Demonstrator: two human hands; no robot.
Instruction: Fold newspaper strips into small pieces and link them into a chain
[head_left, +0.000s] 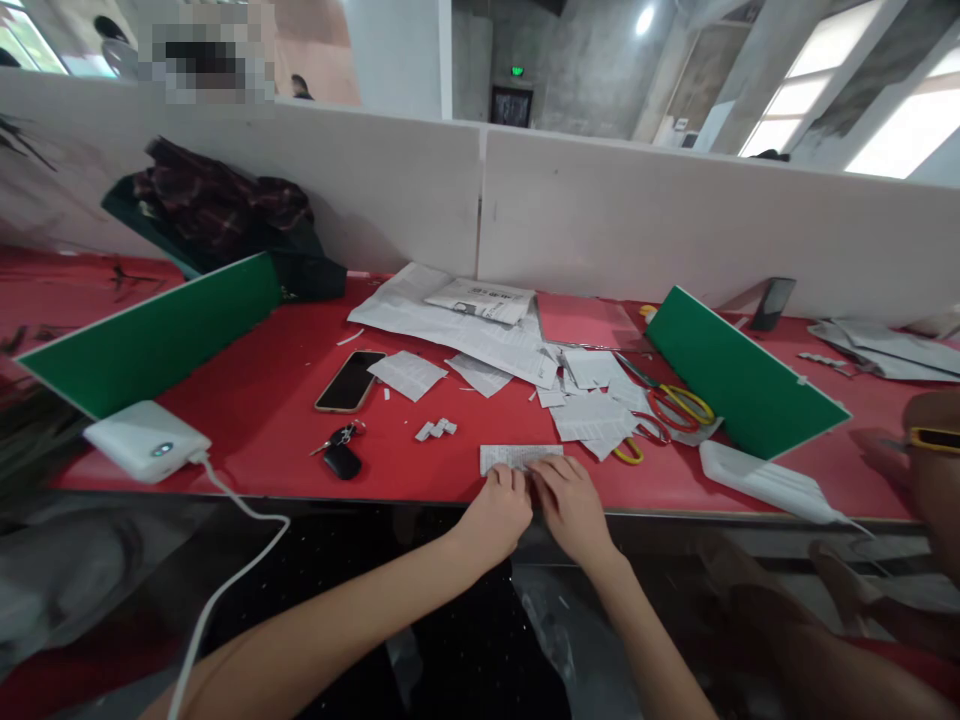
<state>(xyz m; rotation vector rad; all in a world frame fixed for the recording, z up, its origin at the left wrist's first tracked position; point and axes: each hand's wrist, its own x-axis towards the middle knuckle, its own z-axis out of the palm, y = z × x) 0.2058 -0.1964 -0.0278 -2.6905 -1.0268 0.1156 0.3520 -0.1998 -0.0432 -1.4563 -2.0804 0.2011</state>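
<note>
A small strip of printed paper [521, 456] lies at the front edge of the red table, with both hands on its near side. My left hand [504, 505] has its fingers curled down on the paper's lower left edge. Close beside it, my right hand [570, 500] bends its fingers onto the lower right part, thumb hidden. Left of the strip sit several small folded paper pieces [435, 429]. Farther right is a heap of cut paper pieces [592, 415], and red-handled scissors [664, 412] and yellow-handled scissors [694, 402] rest on it.
A phone [351, 381] and keys with a black fob [343, 458] lie to the left. White power bank [148, 442] and cable stand near a green board [165, 335]; another green board [742, 380] stands right. Newspaper sheets [450, 325] lie behind. A person's arm [934, 470] is at far right.
</note>
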